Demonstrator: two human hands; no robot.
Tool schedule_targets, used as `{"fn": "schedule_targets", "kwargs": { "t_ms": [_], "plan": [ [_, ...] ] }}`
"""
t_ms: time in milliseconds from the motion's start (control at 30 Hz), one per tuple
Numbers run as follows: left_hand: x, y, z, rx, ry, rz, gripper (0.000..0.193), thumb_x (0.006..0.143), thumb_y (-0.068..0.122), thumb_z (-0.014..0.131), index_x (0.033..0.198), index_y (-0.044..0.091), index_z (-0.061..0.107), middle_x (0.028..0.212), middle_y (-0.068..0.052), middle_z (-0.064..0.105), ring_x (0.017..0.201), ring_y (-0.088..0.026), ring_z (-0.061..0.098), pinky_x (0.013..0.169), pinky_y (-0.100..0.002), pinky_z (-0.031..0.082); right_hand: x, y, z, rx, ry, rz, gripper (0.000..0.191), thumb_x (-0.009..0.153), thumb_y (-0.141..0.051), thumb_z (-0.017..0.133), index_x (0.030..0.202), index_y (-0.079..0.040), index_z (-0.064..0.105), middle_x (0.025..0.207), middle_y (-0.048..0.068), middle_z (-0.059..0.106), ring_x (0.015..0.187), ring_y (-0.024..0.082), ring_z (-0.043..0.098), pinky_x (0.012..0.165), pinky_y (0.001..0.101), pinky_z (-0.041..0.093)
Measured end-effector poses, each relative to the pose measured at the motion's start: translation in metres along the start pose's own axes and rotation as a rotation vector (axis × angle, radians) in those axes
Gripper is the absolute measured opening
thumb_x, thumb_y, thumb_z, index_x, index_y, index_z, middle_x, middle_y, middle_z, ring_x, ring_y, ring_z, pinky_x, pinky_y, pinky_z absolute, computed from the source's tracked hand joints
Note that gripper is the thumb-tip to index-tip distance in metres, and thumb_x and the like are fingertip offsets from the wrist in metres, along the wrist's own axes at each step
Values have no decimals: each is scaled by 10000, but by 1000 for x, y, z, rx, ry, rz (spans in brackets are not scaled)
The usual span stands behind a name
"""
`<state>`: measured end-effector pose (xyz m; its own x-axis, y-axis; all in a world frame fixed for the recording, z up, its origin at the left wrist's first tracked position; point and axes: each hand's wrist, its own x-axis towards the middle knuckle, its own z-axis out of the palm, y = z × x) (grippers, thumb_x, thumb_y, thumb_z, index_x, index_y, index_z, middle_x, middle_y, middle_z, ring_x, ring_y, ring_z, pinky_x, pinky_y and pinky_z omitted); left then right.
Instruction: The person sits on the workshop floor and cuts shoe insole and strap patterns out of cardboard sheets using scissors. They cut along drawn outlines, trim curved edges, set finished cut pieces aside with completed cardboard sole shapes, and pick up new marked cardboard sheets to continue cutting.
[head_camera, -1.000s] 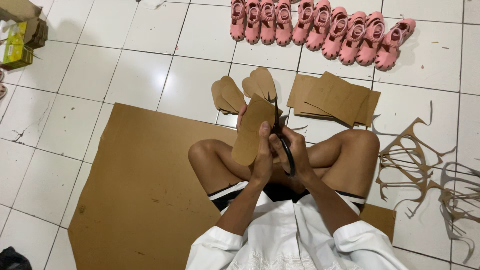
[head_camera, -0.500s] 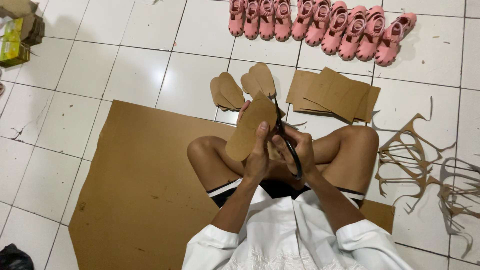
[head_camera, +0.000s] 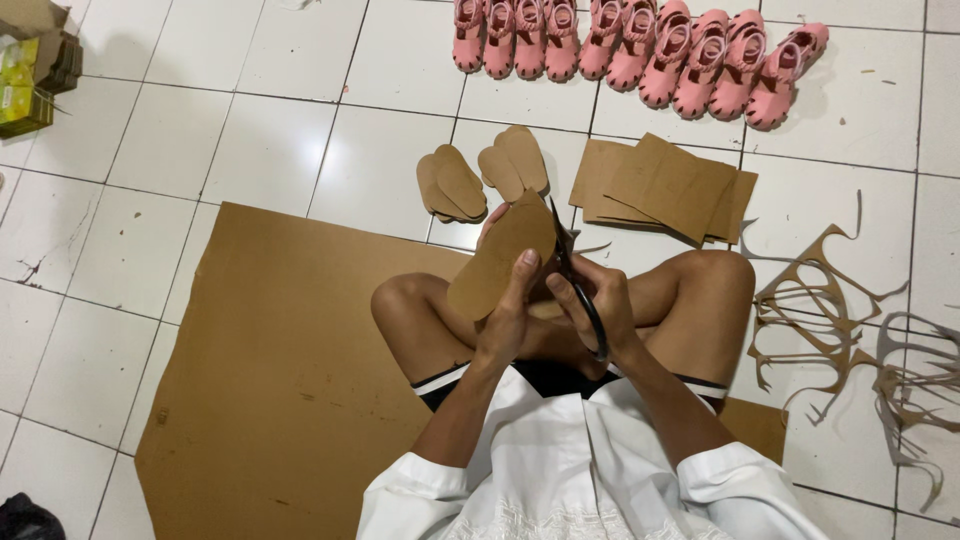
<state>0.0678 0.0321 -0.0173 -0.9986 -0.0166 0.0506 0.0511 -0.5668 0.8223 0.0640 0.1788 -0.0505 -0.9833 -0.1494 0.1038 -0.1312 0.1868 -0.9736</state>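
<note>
over knees, scissors (head_camera: 575, 285) at sole cutout (head_camera: 500, 255) edge

At the far left corner of the scene, on the white tiled floor (head_camera: 150, 130), a small cluster of packages is seen. A brown cardboard box (head_camera: 35, 20) is set at the very edge, cut off by the frame, with one flap turned up. Just beside it, on its near side, a yellow-green printed carton (head_camera: 22, 95) is placed, its dark end turned rightward. No signs or screens are shown.
</note>
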Motion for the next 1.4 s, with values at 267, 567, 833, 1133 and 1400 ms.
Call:
{"fn": "schedule_targets", "kwargs": {
  "t_ms": [267, 567, 833, 1133, 1400],
  "plan": [
    [-8, 2, -4, 114, -9, -26, 674, 1018, 183, 648, 1587, 56, 310, 1431, -165, 540, 1298, -227, 555, 1097, -359, 498, -5, 0, -2, 54, -10, -28, 466, 992, -442, 667, 983, 23, 695, 648, -3, 584, 594, 67, 509, 530, 248, 412],
    [-8, 12, -4, 118, -39, -54, 651, 1014, 147, 634, 1580, 51, 328, 1430, -166, 548, 1302, -237, 574, 1096, -388, 530, -10, -2, -8, -16, -19, -5, 447, 980, -425, 670, 900, 15, 680, 557, -28, 518, 525, 56, 456, 476, 257, 355],
    [-1, -4, -12, -220, 81, -156, 577, 989, 94, 623, 1526, 63, 414, 1395, -126, 562, 1251, -189, 588, 1051, -341, 518, -11, 3, -3, -107, 34, -77, 434, 989, -403, 678, 831, 0, 656, 551, -10, 514, 523, 61, 446, 475, 265, 364],
    [-1, -38, -18, -190, 195, -43, 238, 996, 72, 693, 1205, -28, 635, 1125, -70, 676, 1046, -141, 646, 930, -283, 544, -7, 8, 8, 73, 30, 18, 459, 1012, -463, 645, 1003, -4, 657, 669, -34, 553, 620, 50, 507, 559, 245, 445],
    [-7, -31, -32, -179, 166, -58, 113, 1065, 18, 732, 1070, -25, 628, 999, -52, 631, 877, -97, 583, 733, -231, 486, -13, 8, 9, 111, -6, 59, 457, 987, -463, 649, 906, -14, 633, 613, -34, 520, 554, 55, 478, 501, 241, 396]
  ]
}}
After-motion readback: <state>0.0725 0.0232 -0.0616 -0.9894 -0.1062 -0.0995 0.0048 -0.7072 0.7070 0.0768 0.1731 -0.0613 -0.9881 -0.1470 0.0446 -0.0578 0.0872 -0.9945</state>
